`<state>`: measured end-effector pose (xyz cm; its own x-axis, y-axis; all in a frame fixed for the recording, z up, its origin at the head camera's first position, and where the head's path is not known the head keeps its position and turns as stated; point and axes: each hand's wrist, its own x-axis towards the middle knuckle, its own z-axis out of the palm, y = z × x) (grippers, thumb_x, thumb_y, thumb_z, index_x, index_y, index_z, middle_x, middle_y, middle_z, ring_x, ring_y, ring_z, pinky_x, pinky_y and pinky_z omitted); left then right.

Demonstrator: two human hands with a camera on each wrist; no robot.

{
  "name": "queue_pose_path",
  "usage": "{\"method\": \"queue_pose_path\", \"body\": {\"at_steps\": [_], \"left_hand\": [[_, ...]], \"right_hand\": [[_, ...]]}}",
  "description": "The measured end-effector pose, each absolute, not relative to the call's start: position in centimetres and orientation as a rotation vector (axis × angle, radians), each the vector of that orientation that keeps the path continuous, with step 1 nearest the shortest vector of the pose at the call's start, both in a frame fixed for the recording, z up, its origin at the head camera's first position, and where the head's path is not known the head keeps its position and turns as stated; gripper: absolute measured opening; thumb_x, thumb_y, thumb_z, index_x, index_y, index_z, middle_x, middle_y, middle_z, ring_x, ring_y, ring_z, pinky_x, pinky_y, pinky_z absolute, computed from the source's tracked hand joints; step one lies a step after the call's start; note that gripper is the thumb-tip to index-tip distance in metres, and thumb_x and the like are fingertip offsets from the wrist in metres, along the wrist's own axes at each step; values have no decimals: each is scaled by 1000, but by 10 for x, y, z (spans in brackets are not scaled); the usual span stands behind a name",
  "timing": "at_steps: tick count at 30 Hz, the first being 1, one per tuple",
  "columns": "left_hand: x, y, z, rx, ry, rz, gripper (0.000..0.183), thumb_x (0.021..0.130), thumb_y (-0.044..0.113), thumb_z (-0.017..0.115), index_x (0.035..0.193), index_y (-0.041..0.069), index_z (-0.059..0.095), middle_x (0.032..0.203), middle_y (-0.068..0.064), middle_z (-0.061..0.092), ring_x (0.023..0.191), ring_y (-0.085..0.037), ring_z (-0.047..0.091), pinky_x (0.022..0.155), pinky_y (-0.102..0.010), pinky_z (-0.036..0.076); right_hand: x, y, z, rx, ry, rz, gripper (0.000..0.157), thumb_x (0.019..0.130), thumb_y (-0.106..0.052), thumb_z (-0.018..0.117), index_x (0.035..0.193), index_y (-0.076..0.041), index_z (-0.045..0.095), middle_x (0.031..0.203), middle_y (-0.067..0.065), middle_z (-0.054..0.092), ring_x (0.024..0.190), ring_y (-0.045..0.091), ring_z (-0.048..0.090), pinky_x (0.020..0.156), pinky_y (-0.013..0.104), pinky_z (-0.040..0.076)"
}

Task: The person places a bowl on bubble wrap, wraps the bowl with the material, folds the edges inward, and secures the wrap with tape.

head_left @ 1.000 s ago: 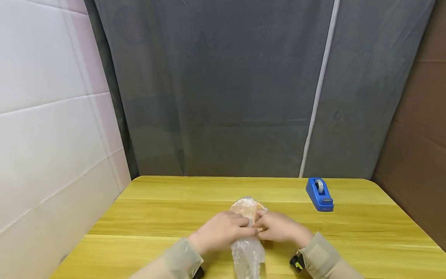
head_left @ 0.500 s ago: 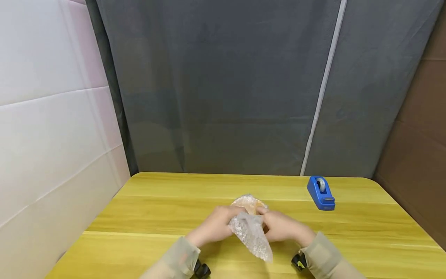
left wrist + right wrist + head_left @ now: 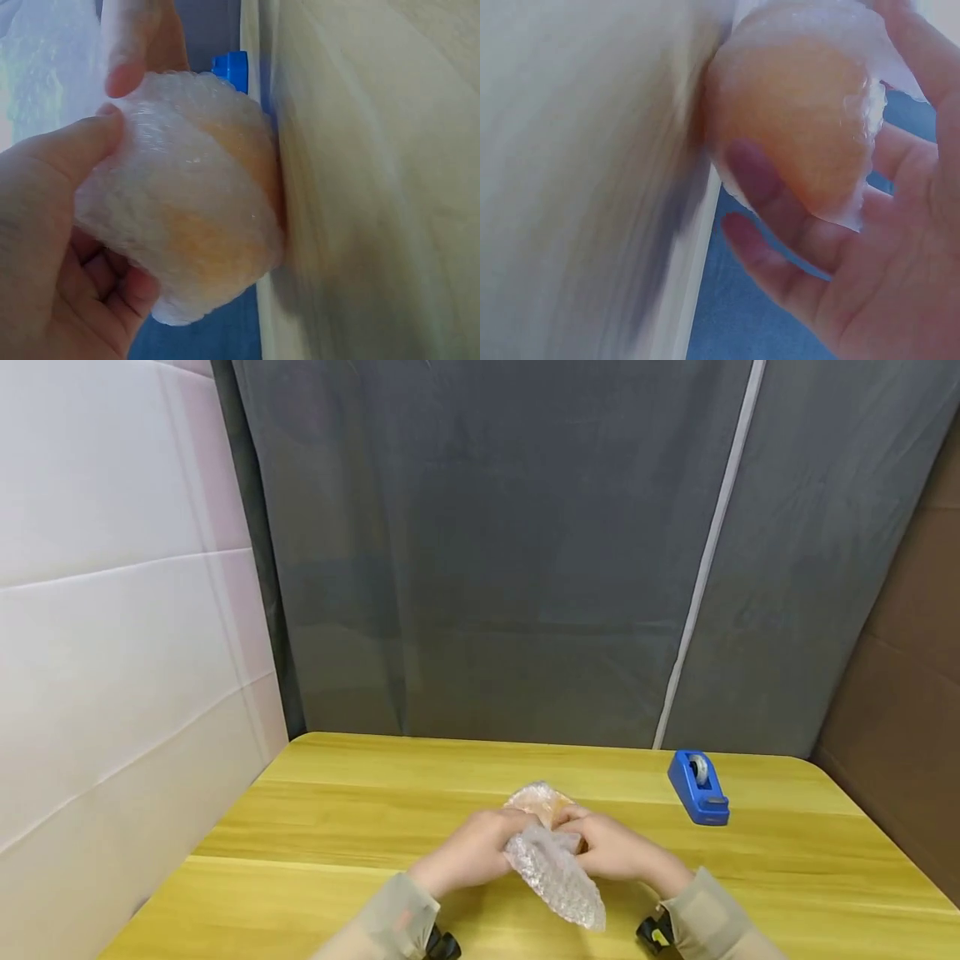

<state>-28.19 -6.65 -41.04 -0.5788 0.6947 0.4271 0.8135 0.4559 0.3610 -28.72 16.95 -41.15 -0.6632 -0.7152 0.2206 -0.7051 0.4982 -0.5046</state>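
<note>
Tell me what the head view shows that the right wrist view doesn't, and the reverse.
Only the head view: the blue tape dispenser toward the far right of the table, and both pale sleeves.

Only the right wrist view: the palm side of the right hand, and a broad orange side of the wrapped object close up.

Both: the right hand holding the wrapped object, its bubble wrap, and part of the table.
</note>
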Motion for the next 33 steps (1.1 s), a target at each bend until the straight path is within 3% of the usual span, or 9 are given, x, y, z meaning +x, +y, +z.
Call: {"method": "queue_pose_path", "body": {"at_steps": [3,8,12,15,18,22,27,30,33], "left_hand": [[-281,-66,-410,-1352,-2489,-756,14,87,23,71,100,23,69,99,13,65,92,0,58,85,-20,47],[-280,-67,-409,-1403,-2491,-713,13,85,22,72,98,21,70,96,13,64,90,1,58,84,-18,47],[-280,-66,-408,-1494,-2515,-745,12,85,23,71,98,20,72,96,13,65,90,4,58,86,-15,45],[-280,-67,-407,-1518,-2552,-806,13,87,23,71,100,20,73,97,14,67,92,5,59,88,-15,45],[-278,-68,-407,-1445,-2583,-785,13,87,24,70,100,22,74,95,17,67,92,2,55,88,-19,44],[-277,-66,-409,-1238,-2640,-703,17,85,30,72,100,24,70,91,20,63,91,-4,48,84,-30,39],[-278,-63,-412,-1017,-2693,-663,44,79,41,77,115,19,64,90,16,63,90,-7,47,74,-27,34],[-278,-61,-413,-946,-2698,-668,59,78,47,76,126,17,60,100,13,66,91,-10,49,76,-29,36],[-278,-60,-413,-912,-2672,-675,63,77,50,76,127,17,58,110,8,67,97,-14,54,83,-35,42]], "right_hand": [[-286,170,-412,-1257,2779,-900,33,80,-18,71,112,-9,68,129,10,53,95,16,58,76,27,51],[-286,171,-413,-1166,2857,-927,64,71,-16,77,130,-8,54,149,18,33,91,21,60,68,26,51],[-287,173,-414,-1105,2869,-927,100,67,-23,82,151,-7,29,155,23,18,116,40,52,82,40,52],[-288,173,-415,-1069,2806,-980,115,67,-29,85,155,-8,15,156,23,20,129,41,41,99,51,43],[-290,172,-416,-1066,2757,-1036,117,70,-34,85,155,-5,11,154,21,26,135,38,34,106,55,33],[-290,173,-415,-1041,2750,-1036,111,75,-40,82,155,-3,14,154,22,27,131,36,40,103,53,39],[-291,175,-413,-1090,2758,-1034,100,78,-37,80,152,0,23,150,26,32,126,39,45,100,54,41],[-290,175,-411,-1097,2751,-1087,97,77,-33,82,150,1,28,148,28,35,129,45,41,103,60,35],[-290,175,-410,-1043,2728,-1161,94,76,-32,82,150,-2,32,148,25,37,130,46,40,103,63,33]]}}
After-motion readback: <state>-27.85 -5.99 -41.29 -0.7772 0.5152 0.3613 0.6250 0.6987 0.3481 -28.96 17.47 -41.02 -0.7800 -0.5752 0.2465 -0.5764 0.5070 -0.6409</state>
